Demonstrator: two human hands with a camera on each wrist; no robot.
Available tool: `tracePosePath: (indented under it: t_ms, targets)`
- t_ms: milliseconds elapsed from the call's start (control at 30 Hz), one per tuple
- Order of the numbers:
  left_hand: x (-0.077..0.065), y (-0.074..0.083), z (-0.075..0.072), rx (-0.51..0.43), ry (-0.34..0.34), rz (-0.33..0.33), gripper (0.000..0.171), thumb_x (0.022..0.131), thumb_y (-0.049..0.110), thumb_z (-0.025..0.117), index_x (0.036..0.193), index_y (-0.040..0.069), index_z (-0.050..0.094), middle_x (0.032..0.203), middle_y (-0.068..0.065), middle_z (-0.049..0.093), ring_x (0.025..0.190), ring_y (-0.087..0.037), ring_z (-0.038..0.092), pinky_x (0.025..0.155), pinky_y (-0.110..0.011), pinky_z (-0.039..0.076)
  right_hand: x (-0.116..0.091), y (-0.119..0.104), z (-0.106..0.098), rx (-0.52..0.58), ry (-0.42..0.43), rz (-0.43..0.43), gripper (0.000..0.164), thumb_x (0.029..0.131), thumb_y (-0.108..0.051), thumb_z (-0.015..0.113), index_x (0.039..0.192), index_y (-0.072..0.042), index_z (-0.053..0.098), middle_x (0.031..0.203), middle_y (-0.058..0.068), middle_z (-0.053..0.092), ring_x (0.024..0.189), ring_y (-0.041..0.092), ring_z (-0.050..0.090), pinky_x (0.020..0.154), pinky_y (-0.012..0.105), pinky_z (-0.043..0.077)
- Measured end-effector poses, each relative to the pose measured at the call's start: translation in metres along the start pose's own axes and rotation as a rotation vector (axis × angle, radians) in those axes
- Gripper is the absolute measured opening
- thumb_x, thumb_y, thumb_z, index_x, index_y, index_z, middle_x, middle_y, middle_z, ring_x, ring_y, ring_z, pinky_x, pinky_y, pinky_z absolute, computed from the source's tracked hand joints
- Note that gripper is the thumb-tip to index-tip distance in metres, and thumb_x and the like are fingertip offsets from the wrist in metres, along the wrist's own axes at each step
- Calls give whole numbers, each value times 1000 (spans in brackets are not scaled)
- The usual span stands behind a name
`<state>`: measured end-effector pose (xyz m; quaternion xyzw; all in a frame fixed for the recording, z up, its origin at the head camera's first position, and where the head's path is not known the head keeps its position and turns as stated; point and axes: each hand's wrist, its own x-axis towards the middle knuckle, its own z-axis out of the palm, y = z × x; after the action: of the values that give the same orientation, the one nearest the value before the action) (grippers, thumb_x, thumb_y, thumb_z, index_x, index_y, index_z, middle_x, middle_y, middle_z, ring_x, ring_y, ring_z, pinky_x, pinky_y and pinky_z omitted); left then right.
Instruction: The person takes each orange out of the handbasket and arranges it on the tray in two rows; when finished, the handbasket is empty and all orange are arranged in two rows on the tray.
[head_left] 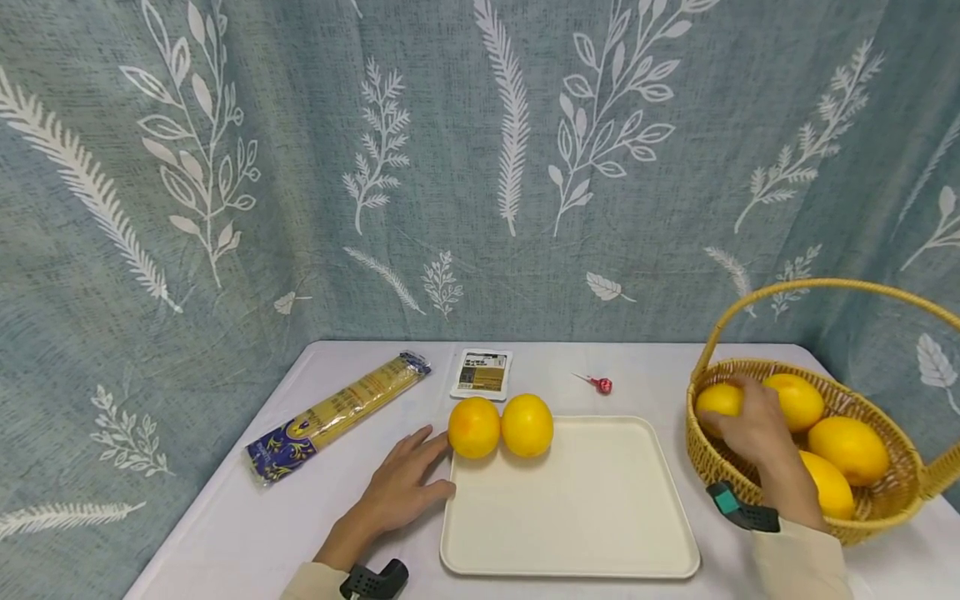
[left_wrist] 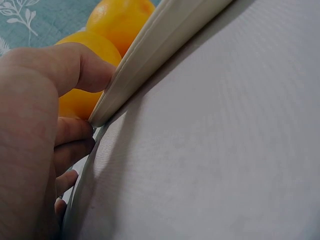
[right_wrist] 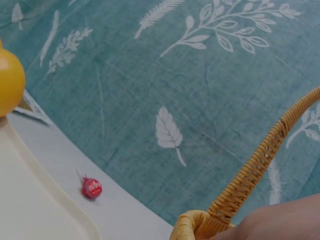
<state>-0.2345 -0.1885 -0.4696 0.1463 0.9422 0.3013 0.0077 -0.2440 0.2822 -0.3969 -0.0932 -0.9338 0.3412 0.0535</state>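
Note:
Two round oranges point(head_left: 474, 427) sit side by side at the far left end of a cream tray point(head_left: 570, 517). My left hand point(head_left: 405, 483) rests at the tray's left edge, thumb touching the rim point(left_wrist: 135, 65) and fingers spread loosely near the closer orange. Over on the right, my right hand point(head_left: 757, 421) reaches inside a wicker basket point(head_left: 708, 454) and grips the leftmost orange point(head_left: 717, 400) there, thumb on one side and fingers over the top. Several more oranges point(head_left: 847, 450) lie in the basket around it. In the right wrist view only part of that hand point(right_wrist: 285, 220) shows, and its fingers are hidden.
Behind the tray lie a flat white packet point(head_left: 482, 373) with a dark label and a red-wrapped lollipop point(head_left: 602, 385). A long pack of spaghetti point(head_left: 337, 417) slants across the left side. The basket's tall handle point(head_left: 817, 285) arches above the fruit. A patterned curtain hangs behind the table.

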Motion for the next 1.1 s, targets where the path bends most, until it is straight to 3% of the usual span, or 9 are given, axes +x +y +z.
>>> tracePosePath:
  t_ms: [233, 567, 867, 1100]
  targets:
    - [1, 1, -1, 2, -8, -8, 73, 84, 43, 68, 151, 18, 51, 161, -12, 38, 150, -38, 28, 116, -70, 25, -1, -3, 3, 68, -43, 85, 86, 92, -19, 69, 153, 9, 15, 138, 44, 32, 117, 54, 40, 97, 68, 39]
    - [0, 2, -1, 1, -2, -9, 74, 84, 43, 69, 151, 17, 51, 160, -12, 39, 150, -38, 29, 116, -69, 25, -2, -3, 2, 61, -11, 123, 85, 90, -17, 66, 154, 7, 15, 133, 43, 37, 110, 51, 44, 92, 65, 43]
    - [-2, 1, 1, -10, -15, -12, 75, 84, 44, 69, 151, 19, 50, 161, -11, 39, 150, -37, 29, 116, -70, 25, -11, -5, -3, 37, 119, 97, 84, 88, -28, 71, 154, 2, 28, 144, 38, 39, 116, 54, 41, 88, 65, 41]
    - [-1, 0, 0, -4, -1, -2, 74, 84, 44, 69, 151, 18, 51, 160, -11, 40, 150, -37, 29, 116, -69, 25, -14, -10, -6, 57, 271, -6, 87, 86, -32, 75, 155, 0, 33, 145, 36, 44, 117, 57, 40, 97, 66, 32]
